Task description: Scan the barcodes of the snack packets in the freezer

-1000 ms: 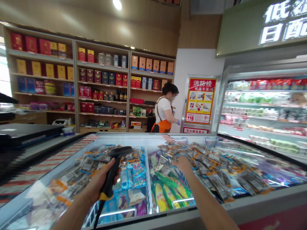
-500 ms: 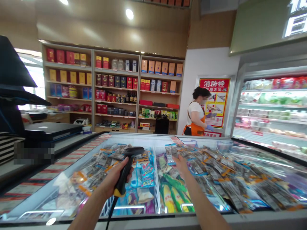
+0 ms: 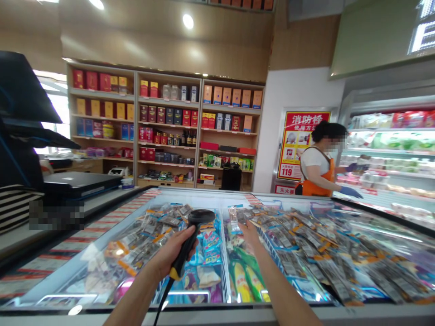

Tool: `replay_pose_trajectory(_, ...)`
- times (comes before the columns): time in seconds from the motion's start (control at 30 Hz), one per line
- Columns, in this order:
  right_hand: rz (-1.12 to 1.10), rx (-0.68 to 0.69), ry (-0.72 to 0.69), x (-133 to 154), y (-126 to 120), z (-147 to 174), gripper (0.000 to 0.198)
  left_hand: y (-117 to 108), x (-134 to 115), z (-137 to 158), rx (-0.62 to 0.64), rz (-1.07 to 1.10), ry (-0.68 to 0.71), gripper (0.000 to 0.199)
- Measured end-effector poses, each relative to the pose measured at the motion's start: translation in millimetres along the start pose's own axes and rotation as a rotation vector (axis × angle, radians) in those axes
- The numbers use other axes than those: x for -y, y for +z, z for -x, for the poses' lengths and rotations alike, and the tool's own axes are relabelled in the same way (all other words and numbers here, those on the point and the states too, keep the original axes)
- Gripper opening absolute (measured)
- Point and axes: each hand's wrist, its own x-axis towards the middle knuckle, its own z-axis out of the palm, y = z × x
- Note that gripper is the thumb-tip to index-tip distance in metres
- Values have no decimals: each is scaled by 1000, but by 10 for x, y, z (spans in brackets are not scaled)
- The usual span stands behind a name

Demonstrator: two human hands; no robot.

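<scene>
Got a black handheld scanner (image 3: 186, 250) gripped tight in the left hand (image 3: 172, 248) above the glass-topped freezer (image 3: 217, 313), plus a little packet (image 3: 234, 218) pinched in the right hand (image 3: 250, 233), just right of the scanner, near loads more packets (image 3: 299, 235) tbh

This is a shop: boxed goods (image 3: 227, 96) line wall shelves (image 3: 136, 131), packets (image 3: 311, 244) crowd a chest freezer (image 3: 204, 314), and a lit, stocked chiller (image 3: 387, 98) stands right.

Head camera (lone view): close above near side of freezer (image 3: 210, 314), facing wall shelves (image 3: 169, 103).
</scene>
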Motion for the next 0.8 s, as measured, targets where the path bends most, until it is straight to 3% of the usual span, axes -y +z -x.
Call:
replay_pose_trajectory(0.17, 16, -19, -14, -25, 3, 14, 40, 143, 31, -72, 0, -34, -15, 32)
replay_pose_trajectory(0.47, 1, 23, -10, -68, -38, -1, 41, 103, 13, -116, 68, 34, -45, 32)
replay_pose_trajectory(0.6, 18, 21, -14, -98, -35, -12, 42, 144, 30, -118, 42, 33, -50, 30)
replay_pose_trajectory(0.8, 59, 0, 19, -5, 8, 10, 41, -115, 4, -139, -88, 4, 14, 31)
